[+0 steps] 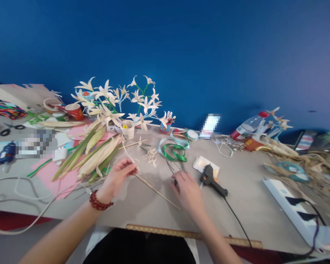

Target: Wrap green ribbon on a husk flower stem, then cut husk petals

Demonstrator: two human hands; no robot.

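My left hand [117,178], with a red bead bracelet at the wrist, pinches a thin pale strip [128,154] that curves up from its fingertips. A long thin wooden stick [156,191] lies on the grey table [143,216] between the hands. My right hand [187,190] lies palm down over the handles of a pair of scissors [173,168], whose blades point away from me. Whether its fingers are through the handles is hidden. A black glue gun [211,179] rests just right of that hand.
Corn husks [95,154] and white husk flowers [112,104] crowd the left back. Green ribbon [174,151], a white cup [128,129], a plastic bottle [249,126], a white power strip [294,207], a blue glue gun [2,154] and a wooden ruler [192,234] at the near edge.
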